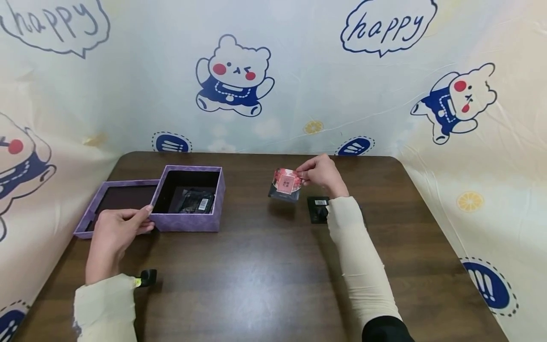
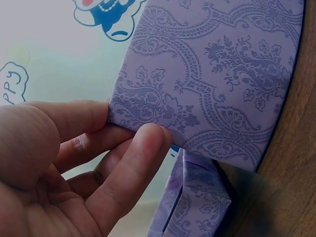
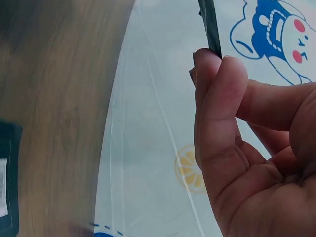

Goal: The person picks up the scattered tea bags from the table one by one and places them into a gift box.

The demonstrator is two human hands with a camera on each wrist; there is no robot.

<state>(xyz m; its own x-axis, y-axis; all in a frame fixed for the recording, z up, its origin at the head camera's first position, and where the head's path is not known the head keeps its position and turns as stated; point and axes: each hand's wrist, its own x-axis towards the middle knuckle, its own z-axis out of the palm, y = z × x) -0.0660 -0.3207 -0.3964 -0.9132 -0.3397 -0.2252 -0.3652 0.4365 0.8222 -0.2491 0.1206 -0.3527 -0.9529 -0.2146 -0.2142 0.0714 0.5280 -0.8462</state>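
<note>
At the left of the head view, my left hand (image 1: 117, 235) grips the near left corner of a purple box (image 1: 185, 223). Its thumb and fingers pinch the corner of the patterned wall (image 2: 202, 74) in the left wrist view. Black sachets (image 1: 194, 202), one with a white label, lie inside the box. My right hand (image 1: 324, 176) pinches a red-and-black sachet (image 1: 285, 184) by its right edge, raised above the table with a shadow below. Seen edge-on in the right wrist view, this sachet (image 3: 212, 29) is a thin dark strip between thumb and fingertips.
A second black sachet (image 1: 318, 211) lies on the brown table (image 1: 252, 285), partly behind the right sleeve. The purple lid (image 1: 124, 197) rests against the box's left side, dark inside facing up. A printed cloth (image 1: 299, 85) hangs around the table's back and sides.
</note>
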